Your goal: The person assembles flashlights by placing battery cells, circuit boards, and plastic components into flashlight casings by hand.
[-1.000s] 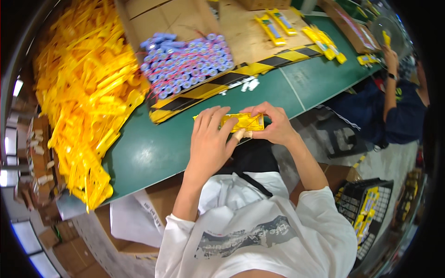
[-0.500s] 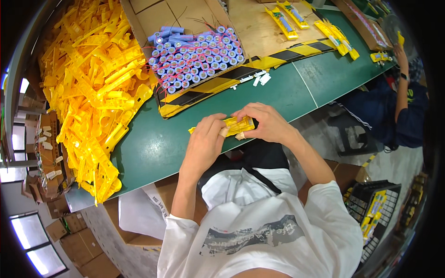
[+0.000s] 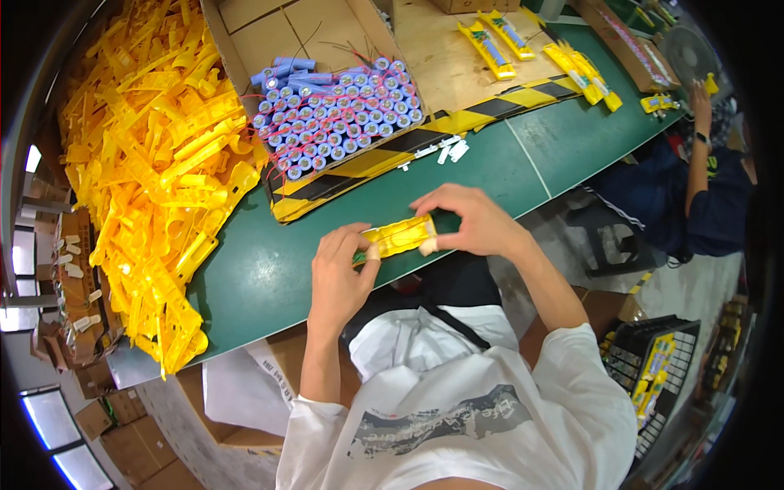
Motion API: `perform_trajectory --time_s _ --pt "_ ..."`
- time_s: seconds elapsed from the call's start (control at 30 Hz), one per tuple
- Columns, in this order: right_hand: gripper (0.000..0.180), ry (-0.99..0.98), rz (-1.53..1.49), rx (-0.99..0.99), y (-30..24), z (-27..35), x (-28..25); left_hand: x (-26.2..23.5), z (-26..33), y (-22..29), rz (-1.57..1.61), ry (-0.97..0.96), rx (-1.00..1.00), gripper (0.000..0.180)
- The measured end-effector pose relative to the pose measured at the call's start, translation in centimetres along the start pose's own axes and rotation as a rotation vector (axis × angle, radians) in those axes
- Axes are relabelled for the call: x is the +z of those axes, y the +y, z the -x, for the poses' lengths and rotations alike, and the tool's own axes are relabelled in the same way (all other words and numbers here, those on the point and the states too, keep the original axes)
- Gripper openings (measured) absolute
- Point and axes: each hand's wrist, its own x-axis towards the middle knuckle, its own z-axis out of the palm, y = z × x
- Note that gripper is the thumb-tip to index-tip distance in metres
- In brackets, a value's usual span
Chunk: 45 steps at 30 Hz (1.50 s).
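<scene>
A yellow plastic housing [image 3: 400, 236] is held between my two hands, just above the near edge of the green table [image 3: 506, 175]. My left hand [image 3: 343, 257] pinches its left end, where a bit of green shows by the fingers. The thumb and fingers of my right hand [image 3: 465, 220] grip the right end. Beige wraps cover fingertips on both hands. Beyond the hands lie small white plastic pieces [image 3: 457, 151]. Farther back, a cardboard box [image 3: 282, 33] holds many blue cylindrical battery cells [image 3: 335, 114] with red wires.
A large heap of yellow plastic housings [image 3: 155, 171] covers the table's left. Yellow housings with blue cells [image 3: 488, 51] lie at the back right. Yellow-black striped tape [image 3: 425, 131] edges the board. A co-worker's arm [image 3: 700, 147] is at far right; a black crate [image 3: 661, 376] stands lower right.
My left hand has slid left and slightly down along the housing, so the hands are farther apart and more of the yellow surface shows. The whole view has shifted slightly.
</scene>
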Motion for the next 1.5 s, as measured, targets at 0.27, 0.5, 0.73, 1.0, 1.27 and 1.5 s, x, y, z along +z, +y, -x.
perform_trajectory --time_s 0.27,0.5,0.73,1.0,1.27,1.5 --pt "0.024 0.348 0.258 -0.058 -1.1 -4.8 -5.3 0.3 0.4 -0.3 0.106 0.077 0.011 0.014" --pt "0.031 0.046 0.642 -0.086 -5.3 -21.2 -5.9 0.0 0.6 -0.3 0.099 0.13 0.006 0.014" --pt "0.038 -0.443 0.626 0.04 -1.8 -30.0 -3.7 0.0 0.7 -0.4 0.09 0.165 0.025 0.015" --pt "0.032 -0.056 0.327 -0.062 -4.2 -25.6 -6.3 -0.1 1.0 -0.1 0.098 0.132 0.05 0.015" --pt "0.052 0.402 -0.638 0.205 -3.2 -5.4 -4.8 0.4 0.9 -1.0 0.093 0.17 0.0 0.013" --pt "0.036 0.309 -0.832 0.34 -0.8 3.2 -3.4 0.5 0.3 -0.8 0.087 0.146 -0.016 0.015"
